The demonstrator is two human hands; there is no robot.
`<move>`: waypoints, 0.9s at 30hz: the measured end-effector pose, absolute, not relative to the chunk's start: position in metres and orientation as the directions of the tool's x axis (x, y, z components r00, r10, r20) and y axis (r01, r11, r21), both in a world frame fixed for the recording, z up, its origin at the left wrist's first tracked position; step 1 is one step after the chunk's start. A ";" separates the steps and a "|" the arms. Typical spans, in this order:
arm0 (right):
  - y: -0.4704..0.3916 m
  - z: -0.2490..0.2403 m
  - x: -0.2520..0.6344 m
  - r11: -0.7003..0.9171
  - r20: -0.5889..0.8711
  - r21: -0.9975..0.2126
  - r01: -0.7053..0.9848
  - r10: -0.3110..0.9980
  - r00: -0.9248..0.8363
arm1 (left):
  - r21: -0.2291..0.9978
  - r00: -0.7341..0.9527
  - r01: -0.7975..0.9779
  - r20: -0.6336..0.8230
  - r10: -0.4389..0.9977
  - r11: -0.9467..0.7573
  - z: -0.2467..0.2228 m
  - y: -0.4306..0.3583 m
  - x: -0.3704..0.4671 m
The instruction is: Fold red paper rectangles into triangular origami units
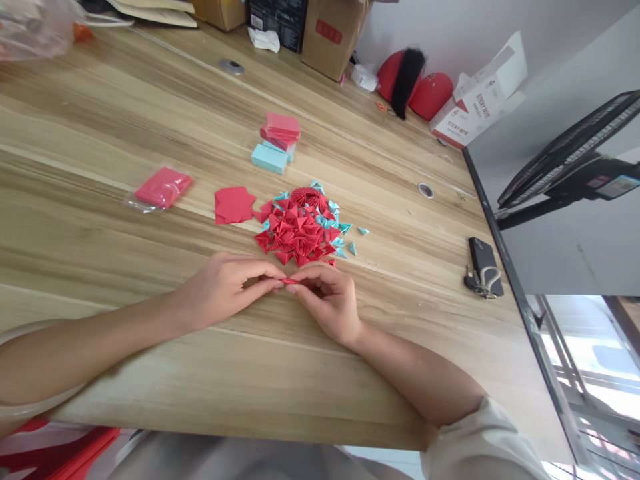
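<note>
Between the fingertips of both hands is a small folded piece of red paper (pixel 289 281), mostly covered by the fingers. My left hand (pixel 233 287) pinches its left end, thumb below and forefinger above. My right hand (pixel 327 297) is closed on the other end, with its fingers curled. Just beyond the hands lies a heap of folded red paper triangles (pixel 300 230), with light blue folded triangles (pixel 340 243) around its edge. A round red pleated paper piece (pixel 307 196) rests at the back of the heap. Loose red paper squares (pixel 233 205) lie left of it.
A wrapped red paper pack (pixel 164 187) lies at the left. Behind the heap are stacked red packs (pixel 281 128) and blue packs (pixel 269 158). Keys (pixel 481 283) sit on a black box (pixel 485 257) at right. Cardboard boxes (pixel 333 40) and a sticky-note box (pixel 470 110) stand at the back.
</note>
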State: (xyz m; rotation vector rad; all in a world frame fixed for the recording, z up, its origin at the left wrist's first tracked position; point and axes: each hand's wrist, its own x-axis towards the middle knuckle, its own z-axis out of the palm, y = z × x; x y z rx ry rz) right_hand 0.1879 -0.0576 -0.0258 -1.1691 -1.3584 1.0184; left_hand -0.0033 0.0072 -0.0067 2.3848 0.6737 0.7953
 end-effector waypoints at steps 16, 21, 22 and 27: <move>-0.057 -0.024 0.187 0.208 0.212 -0.975 0.080 0.977 0.040 | 0.646 0.704 0.318 0.329 0.629 -0.694 -0.007 0.009 -0.002; -0.056 -0.024 0.188 0.234 0.236 -0.970 0.068 0.971 0.022 | 0.650 0.704 0.310 0.334 0.627 -0.694 -0.007 0.009 -0.003; -0.056 -0.023 0.188 0.229 0.231 -0.972 0.056 0.973 0.023 | 0.654 0.700 0.310 0.334 0.631 -0.690 -0.007 0.009 -0.003; -0.056 -0.023 0.187 0.182 0.183 -0.983 0.028 0.982 0.047 | 0.676 0.661 0.298 0.363 0.656 -0.674 -0.007 0.009 -0.003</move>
